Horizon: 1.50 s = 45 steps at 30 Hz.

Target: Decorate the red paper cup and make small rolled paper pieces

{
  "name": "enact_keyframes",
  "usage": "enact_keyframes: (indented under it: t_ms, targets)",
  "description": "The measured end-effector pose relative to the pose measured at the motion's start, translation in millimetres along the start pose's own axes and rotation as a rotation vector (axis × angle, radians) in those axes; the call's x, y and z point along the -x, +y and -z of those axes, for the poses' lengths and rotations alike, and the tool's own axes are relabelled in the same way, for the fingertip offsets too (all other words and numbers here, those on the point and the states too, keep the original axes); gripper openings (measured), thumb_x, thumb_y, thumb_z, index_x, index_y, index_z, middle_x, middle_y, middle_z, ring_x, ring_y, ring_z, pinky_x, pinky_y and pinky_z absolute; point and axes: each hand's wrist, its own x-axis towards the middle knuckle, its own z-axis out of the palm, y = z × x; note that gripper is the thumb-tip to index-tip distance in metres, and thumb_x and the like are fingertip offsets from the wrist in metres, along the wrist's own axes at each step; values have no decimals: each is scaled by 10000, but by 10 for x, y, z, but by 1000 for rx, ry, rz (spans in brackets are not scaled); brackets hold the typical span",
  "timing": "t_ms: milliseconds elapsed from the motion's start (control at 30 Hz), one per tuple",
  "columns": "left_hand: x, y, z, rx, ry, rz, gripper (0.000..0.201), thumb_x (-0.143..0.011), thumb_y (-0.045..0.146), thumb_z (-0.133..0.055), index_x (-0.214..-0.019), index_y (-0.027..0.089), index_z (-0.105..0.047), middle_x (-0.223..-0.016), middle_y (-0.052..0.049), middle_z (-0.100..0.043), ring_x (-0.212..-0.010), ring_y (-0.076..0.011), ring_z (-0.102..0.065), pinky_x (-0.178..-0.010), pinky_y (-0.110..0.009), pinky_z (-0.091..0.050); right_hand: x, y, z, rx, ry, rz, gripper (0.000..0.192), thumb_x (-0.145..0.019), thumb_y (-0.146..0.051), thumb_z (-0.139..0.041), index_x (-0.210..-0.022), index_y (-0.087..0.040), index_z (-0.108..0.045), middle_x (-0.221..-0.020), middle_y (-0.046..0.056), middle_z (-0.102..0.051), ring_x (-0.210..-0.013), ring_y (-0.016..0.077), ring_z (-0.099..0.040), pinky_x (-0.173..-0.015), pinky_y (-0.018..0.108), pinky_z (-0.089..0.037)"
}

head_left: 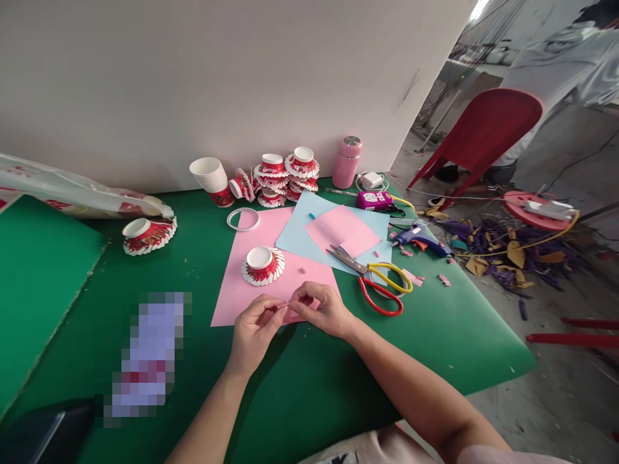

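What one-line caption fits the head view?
Left hand and right hand pinch a small pink paper strip beside a cut paper cup and scissors.

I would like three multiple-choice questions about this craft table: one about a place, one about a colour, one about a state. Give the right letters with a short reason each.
1. Where do the scissors lie?
A. on the red chair
B. at the right edge of the paper sheets, right of the hands
C. inside the paper cup

2. What colour is the bottle by the wall?
A. pink
B. black
C. orange

3. What are the left hand and right hand doing?
A. resting flat and apart
B. gripping the glue gun
C. pinching a small pink paper piece together

Answers: 1 B, the blades rest on the light blue sheet, handles on the green table. 2 A, its body is pink with a silver cap. 3 C, the fingers of both hands meet on the piece.
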Motion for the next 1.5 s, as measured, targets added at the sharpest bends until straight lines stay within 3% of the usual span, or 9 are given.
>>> enact_keyframes:
  t_ms: [667,1000,1167,1500]
  targets:
    - [-8,26,4,-73,-15,-87,96,-804,221,-574,-746,192,-645,-709,-3,-595,-671,-126,-570,-614,-221,-494,-1,-14,10,56,-28,54,91,-797,-208,-549,-745,-150,-596,-673,19,-576,-592,106,-528,-569,225,-453]
    - [3,12,-2,168,-121,131,142,-782,297,-605,-721,173,-635,-706,-9,-561,-690,-151,-553,-639,-260,-477,2,-56,18,43,-63,-1,81,-769,-191,-538,-693,-163,-550,-660,6,-558,-570,103,-515,-547,219,-452]
    - [-4,-19,5,157,-107,144,148,-776,303,-612,-715,171,-643,-674,1,-551,-646,-132,-511,-601,-238,-430,-6,-44,34,43,-85,-21,101,-775,-214,-548,-693,-157,-556,-648,5,-569,-568,100,-502,-540,212,-440]
    - [-34,33,6,162,-95,189,178,-792,306,-594,-690,163,-625,-650,5,-508,-627,-119,-464,-591,-229,-402,-45,45,57,-203,-75,-237,292,-740,-406,-628,-677,-120,-617,-590,4,-577,-518,78,-455,-488,199,-387]
